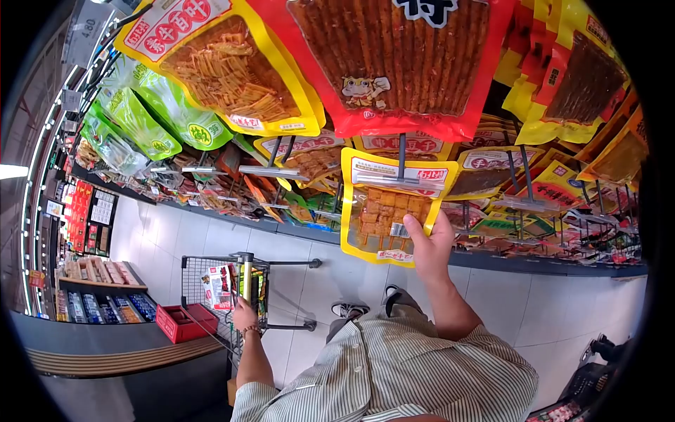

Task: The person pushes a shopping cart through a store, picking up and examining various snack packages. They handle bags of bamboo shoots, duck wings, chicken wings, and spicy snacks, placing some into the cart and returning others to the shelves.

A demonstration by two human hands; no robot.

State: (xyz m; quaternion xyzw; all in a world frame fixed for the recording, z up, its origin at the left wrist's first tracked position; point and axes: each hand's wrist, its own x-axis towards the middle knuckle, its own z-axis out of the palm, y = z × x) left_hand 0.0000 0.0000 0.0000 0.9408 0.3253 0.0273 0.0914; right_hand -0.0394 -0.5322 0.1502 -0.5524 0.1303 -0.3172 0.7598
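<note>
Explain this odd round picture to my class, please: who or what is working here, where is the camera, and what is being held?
There is no machine here, just a person in a striped shirt using two bare hands. The single picture comes from a camera worn on the head, looking forward and down.

The right hand holds a yellow-edged packet, thumb in front. Whether the packet is still on its hook is hard to tell. The left hand is on the handle of a shopping cart, which carries a red-and-white item.

Instead of a tabletop, there is a hanging display, including a large red packet.
</note>
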